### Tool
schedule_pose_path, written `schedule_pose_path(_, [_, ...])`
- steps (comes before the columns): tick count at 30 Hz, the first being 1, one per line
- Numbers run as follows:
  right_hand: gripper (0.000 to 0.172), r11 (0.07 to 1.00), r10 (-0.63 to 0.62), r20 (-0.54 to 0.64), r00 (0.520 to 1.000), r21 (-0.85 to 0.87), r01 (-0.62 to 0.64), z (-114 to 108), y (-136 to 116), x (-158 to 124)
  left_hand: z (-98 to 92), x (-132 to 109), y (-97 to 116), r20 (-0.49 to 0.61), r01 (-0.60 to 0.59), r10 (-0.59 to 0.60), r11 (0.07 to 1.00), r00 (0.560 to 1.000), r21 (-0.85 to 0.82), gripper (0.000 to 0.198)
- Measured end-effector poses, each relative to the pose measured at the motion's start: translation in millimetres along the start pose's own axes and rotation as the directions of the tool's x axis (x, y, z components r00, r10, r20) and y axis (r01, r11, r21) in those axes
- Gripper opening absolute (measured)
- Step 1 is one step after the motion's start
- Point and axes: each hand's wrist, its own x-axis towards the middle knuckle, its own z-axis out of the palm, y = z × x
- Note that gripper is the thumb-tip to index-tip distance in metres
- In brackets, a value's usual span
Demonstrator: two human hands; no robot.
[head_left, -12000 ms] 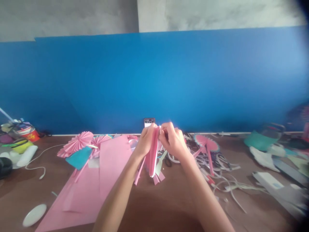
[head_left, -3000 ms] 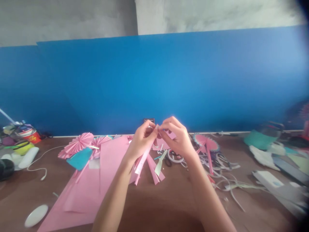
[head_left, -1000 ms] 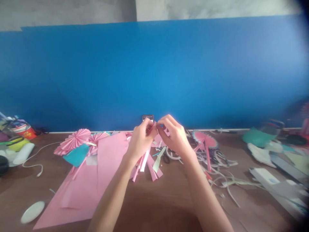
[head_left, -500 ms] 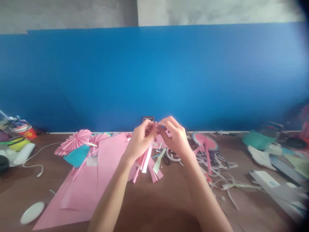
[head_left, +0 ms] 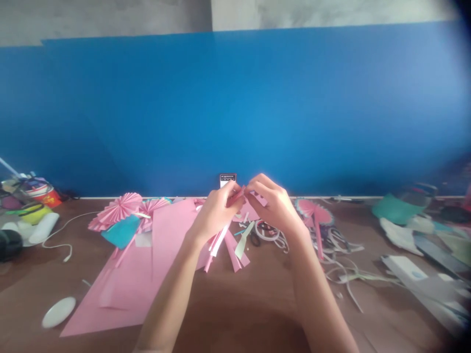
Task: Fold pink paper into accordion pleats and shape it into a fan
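Note:
My left hand (head_left: pixel 215 213) and my right hand (head_left: pixel 275 208) meet above the middle of the brown table (head_left: pixel 239 314), fingers pinched together on the top of a folded pink paper strip (head_left: pixel 220 240). The strip hangs down from the pinch, pink on one side and white on the other. Loose pink strips (head_left: pixel 235 252) lie on the table just below the hands. A large pink paper sheet (head_left: pixel 147 274) lies flat to the left, under my left forearm.
Pleated pink paper fans (head_left: pixel 119 213) and a teal paper piece (head_left: pixel 121 231) lie at the back left. A pink fan on a stick (head_left: pixel 314 213), scissors (head_left: pixel 253 238) and curled white paper trimmings (head_left: pixel 346 272) lie right. Containers (head_left: pixel 35 193) stand far left, a white oval (head_left: pixel 59 312) near the front left. A blue wall (head_left: pixel 235 113) rises behind.
Twelve seconds ago both hands held a thick pleated pink stack; now they pinch a thin folded strip. Over the last second the hands stayed together, with only slight finger shifts and camera movement.

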Motion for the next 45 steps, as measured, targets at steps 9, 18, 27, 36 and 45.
schedule_pose_path(9, [0.017, 0.999, -0.031, -0.043, 0.999, -0.011, 0.03, 1.0, 0.9, 0.9, -0.4, 0.3, 1.7, -0.015, -0.007, 0.008, 0.999, 1.0, 0.035, 0.014])
schedule_pose_path(18, [0.017, 0.999, -0.016, -0.058, 0.998, 0.049, 0.019, 0.0, 4.7, 0.1, 1.8, 1.9, 4.2, -0.004, 0.02, -0.02, 1.0, 1.0, -0.014, 0.014])
schedule_pose_path(27, [0.015, 1.0, -0.023, -0.043, 0.999, 0.0, 0.023, 1.9, 4.3, 0.2, 2.5, 4.1, 1.0, -0.005, 0.048, -0.049, 0.997, 0.999, -0.065, 0.024])
schedule_pose_path(36, [0.015, 0.998, 0.001, 0.027, 1.0, -0.063, 0.001, 1.0, 5.2, -0.9, -2.9, 3.7, -0.7, 0.022, -0.013, 0.01, 0.991, 1.0, 0.135, 0.022])
schedule_pose_path(45, [0.011, 0.998, 0.015, 0.052, 0.999, -0.069, -0.011, 2.1, 6.3, -0.4, -4.0, 5.7, -6.0, 0.029, -0.057, 0.053, 0.983, 0.998, 0.177, 0.015])
